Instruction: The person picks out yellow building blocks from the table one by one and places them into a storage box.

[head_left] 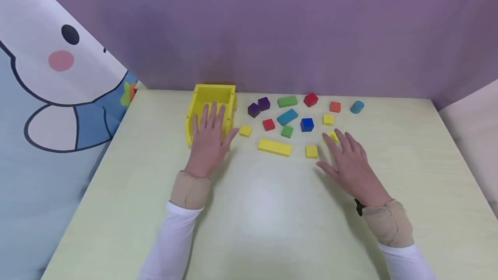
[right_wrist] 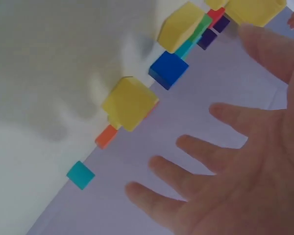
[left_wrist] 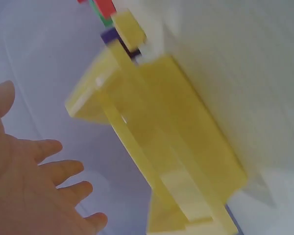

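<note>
My left hand (head_left: 210,139) is hovering flat, grip released, over open yellow wooden box (head_left: 212,111) at bench (head_left: 249,211) rear-left. My right hand (head_left: 350,163), grip released, is nearing small yellow cube (head_left: 332,136); best pinching cube's sides squarely, avoiding neighbours.

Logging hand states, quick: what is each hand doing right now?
Left hand: open, fingers straight, over the yellow box, holding nothing.
Right hand: open, fingers spread, by a yellow block, holding nothing.
</note>
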### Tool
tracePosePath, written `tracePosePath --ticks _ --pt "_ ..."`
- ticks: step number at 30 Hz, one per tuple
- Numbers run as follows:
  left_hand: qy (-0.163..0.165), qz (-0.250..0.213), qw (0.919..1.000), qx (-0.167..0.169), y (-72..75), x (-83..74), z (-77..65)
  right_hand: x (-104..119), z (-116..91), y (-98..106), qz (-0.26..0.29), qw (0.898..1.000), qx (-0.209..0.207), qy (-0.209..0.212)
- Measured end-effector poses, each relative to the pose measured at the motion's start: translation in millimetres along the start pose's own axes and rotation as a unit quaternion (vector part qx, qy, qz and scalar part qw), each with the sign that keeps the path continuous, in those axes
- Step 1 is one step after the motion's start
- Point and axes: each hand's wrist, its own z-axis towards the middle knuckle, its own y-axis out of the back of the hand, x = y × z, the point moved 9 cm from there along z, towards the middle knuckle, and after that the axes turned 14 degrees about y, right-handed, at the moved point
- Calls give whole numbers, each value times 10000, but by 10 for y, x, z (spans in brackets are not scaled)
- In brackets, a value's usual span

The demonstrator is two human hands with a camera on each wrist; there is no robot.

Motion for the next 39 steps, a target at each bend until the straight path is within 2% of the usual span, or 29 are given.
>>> tracePosePath --ticks 7,14,21,27,34,39 --pt "232 -339 9991 -111 86 297 144 10 -6 -59 -311 9990 155 275" --pt "417 -334 9985 -123 90 508 263 16 -12 -91 -188 9987 350 333" --pt "607 -370 9971 -277 96 673 332 -7 -15 -73 -191 9992 220 269" --pt "904 -496 9941 -345 86 830 353 -52 3 -65 -149 9995 21 261" --pt "1184 -681 9906 -40 1 926 354 -118 57 -44 -246 9995 -135 155" --pt "1091 -684 9915 -165 5 917 366 -161 144 -81 -203 9997 -2 118"
